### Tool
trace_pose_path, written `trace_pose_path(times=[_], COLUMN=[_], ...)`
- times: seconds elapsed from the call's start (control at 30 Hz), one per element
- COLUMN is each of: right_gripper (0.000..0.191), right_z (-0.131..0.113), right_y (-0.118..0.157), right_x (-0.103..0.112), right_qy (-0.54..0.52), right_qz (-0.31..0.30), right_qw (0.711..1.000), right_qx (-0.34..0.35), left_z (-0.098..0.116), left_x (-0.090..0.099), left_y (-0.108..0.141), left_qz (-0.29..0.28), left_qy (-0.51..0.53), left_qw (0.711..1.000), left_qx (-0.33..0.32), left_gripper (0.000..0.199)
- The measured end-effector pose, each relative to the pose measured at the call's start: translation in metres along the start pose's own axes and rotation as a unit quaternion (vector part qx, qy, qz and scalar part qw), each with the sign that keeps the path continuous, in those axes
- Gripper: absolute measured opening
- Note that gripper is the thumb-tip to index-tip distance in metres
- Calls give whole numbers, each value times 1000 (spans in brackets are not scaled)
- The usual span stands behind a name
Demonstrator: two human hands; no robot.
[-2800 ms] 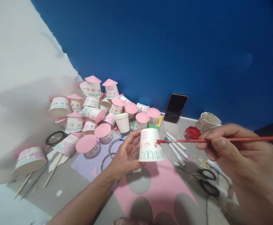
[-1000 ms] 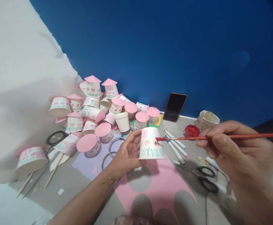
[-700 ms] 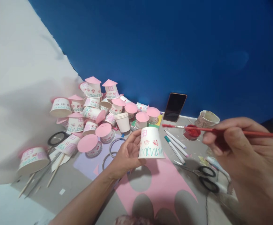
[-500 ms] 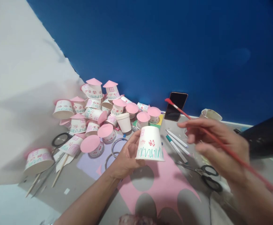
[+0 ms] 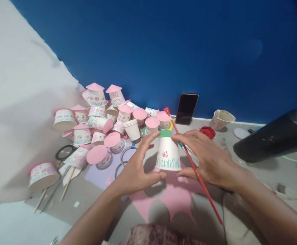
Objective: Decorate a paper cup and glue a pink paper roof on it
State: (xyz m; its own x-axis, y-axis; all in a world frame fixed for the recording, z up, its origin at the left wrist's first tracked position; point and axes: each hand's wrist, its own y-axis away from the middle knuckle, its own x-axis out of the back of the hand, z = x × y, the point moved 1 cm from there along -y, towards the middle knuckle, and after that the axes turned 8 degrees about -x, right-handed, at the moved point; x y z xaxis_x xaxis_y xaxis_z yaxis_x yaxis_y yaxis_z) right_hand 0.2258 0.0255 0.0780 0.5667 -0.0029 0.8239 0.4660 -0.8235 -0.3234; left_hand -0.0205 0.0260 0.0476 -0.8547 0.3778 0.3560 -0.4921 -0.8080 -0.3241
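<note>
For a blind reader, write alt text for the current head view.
A left hand and right hand hold an upside-down white paper cup with red and green drawings; the right holds a red paintbrush. Beyond: piled pink-roofed paper cups, a black phone.

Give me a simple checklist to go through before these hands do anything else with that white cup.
1. White cup wide end down: ok.
2. Left hand firmly gripping it: cannot tell; the fingers are spread beside it.
3. Red paintbrush kept in the right hand: ok.
4. Brush tip clear of the cup: ok, it points beyond it.
5. Red marks dry: cannot tell.
6. Surface below uncluttered: not ok; a cut pink sheet lies there.
</note>
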Motion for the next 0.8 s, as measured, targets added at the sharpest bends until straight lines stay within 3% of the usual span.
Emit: trace_pose_path(times=[0.07,0.17,0.27,0.33,0.4,0.5,0.8], right_gripper=[77,85,54,30,22,16,10], right_z=[0,2,6,10,14,18,20], right_y=[-1,0,7,12,16,15,12], right_x=[3,10,20,25,26,23,13], right_qy=[-12,-71,-162,-241,-315,-370,-364], right_qz=[-17,-6,110,220,291,299,306], right_qw=[1000,997,980,943,899,874,867], right_qx=[-4,-5,-31,-65,-86,-96,-150], left_z=[10,15,7,-1,-8,-15,-20], left_x=[2,3,2,1,0,-2,-5], left_y=[-3,-5,-3,-1,0,2,4], left_qz=[-23,-21,13,37,66,93,111], left_qy=[-85,-113,-78,-41,-13,-3,33], left_qw=[996,993,997,998,997,994,992], left_qx=[-16,-23,13,33,40,49,57], left_gripper=[93,88,87,86,82,80,78])
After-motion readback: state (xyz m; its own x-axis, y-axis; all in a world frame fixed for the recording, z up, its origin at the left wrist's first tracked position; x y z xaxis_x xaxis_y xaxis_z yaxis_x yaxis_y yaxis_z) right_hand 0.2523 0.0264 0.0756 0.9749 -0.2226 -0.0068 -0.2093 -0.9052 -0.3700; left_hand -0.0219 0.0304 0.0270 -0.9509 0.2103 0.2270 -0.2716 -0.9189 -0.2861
